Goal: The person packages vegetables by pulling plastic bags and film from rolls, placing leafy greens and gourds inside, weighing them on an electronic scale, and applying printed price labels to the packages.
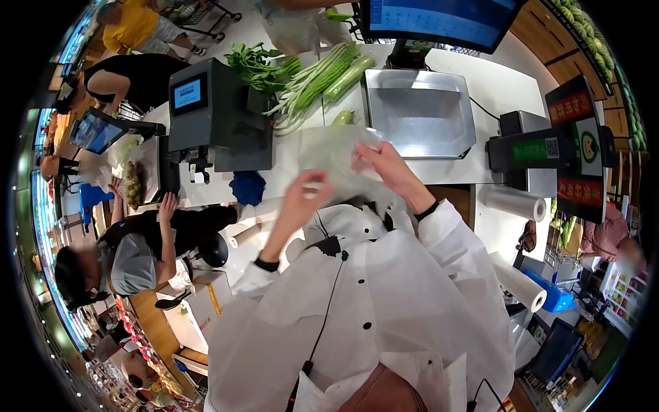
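A clear plastic bag (322, 145) spreads between my two hands above the counter's near edge, its film thin and partly blurred. My right hand (389, 172) pinches its upper right side. My left hand (304, 200) curls at the lower left of the film, thumb and fingertips drawn together on it; these fingers are a little smeared. Just beyond the bag lies a short green vegetable (342, 118), partly covered by the film. Farther back are a bundle of long beans (312, 84), a wrapped long green gourd (349, 79) and leafy greens (257, 66).
A steel weighing plate (420, 110) sits right of the vegetables, below a monitor (439, 20). On the left stand a dark label-printing scale (220, 113) and a blue cloth (247, 187). Bag rolls (516, 204) are at right. A co-worker (137, 257) handles bagged produce at left.
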Tool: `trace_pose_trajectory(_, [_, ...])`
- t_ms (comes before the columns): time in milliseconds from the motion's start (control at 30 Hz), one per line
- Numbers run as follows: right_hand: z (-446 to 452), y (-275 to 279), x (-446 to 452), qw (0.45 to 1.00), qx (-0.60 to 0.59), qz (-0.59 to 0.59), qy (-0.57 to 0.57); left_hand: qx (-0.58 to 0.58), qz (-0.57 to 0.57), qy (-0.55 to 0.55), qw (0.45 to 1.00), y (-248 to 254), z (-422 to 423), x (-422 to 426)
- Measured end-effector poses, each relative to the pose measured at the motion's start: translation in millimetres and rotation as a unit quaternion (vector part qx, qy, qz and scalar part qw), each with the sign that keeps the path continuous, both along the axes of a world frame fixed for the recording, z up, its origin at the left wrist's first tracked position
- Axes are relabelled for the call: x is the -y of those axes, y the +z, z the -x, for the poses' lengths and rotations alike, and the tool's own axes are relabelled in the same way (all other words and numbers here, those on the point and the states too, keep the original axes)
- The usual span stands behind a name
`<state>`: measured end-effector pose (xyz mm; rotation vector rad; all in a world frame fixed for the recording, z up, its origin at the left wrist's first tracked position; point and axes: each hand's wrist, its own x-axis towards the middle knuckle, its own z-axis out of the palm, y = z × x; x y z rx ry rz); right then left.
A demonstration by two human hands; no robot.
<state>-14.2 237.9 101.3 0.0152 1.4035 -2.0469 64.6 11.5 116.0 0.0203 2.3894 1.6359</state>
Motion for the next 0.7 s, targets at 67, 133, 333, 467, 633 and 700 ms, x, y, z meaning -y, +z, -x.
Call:
trace_pose_trajectory(67, [-1.4,14.4,4.6,1.0,-0.01,-0.001,0.008,0.023,-0.077,0.01,0.997,5.0,-0.5,-48.7])
trace_pose_trajectory(133, [-4.1,18.7,5.0,0.998,-0.044,0.033,0.039,0.027,-0.149,0.045,0.987,-7.7,8.5,-64.4])
trace_pose_trajectory(333, [-39.3,30.5,-8.3,0.912,-0.346,-0.201,-0.093,0.014,-0.175,0.104,0.979,-17.7,19.2,-76.2])
trace_pose_trajectory(467, [-46.4,32.8,-31.9,0.885,-0.328,-0.331,-0.019,-0.02,-0.119,0.084,0.989,-11.9,18.2,-83.0])
trace_pose_trajectory(633, [-45.1,37.6,-32.5,0.915,-0.289,-0.282,-0.007,-0.051,-0.046,0.055,0.996,-5.2,20.7,-89.0])
trace_pose_trajectory(700, [-43.1,35.2,-36.0,0.919,-0.284,-0.272,-0.023,-0.06,-0.027,0.044,0.997,-4.2,21.7,-91.0])
